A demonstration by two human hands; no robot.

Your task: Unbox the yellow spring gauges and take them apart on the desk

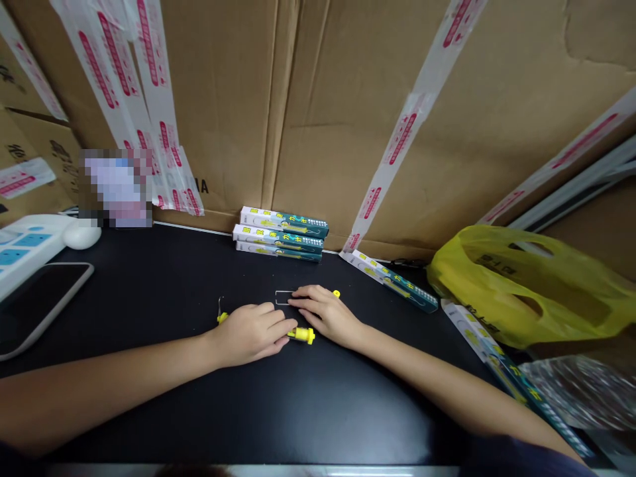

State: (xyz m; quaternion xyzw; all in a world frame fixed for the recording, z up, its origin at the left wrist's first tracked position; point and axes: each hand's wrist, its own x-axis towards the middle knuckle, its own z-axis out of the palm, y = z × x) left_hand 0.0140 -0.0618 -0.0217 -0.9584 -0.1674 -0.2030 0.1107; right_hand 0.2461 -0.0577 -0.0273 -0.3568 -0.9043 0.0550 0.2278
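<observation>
My left hand [256, 334] is closed over a spring scale with a clear tube and yellow ends [301, 334]. Its metal hook [219, 306] sticks out at the left, and the palm hides most of the tube. Just to the right, my right hand [328, 315] lies low over the table, fingertips closed on a thin rectangular wire loop [283, 293]. A small yellow ring [336, 294] shows behind that hand; whether it joins the loop is hidden. Both hands are close together, with the yellow tube end between them.
Several printed spring scale boxes are stacked [281, 233] at the back; another box [395, 281] and a nearer one [511, 371] lie right. A yellow plastic bag [477, 265] and clear plastic wrap [586, 391] are beyond. A phone [40, 305] and power strip [30, 248] lie left, before cardboard [223, 99].
</observation>
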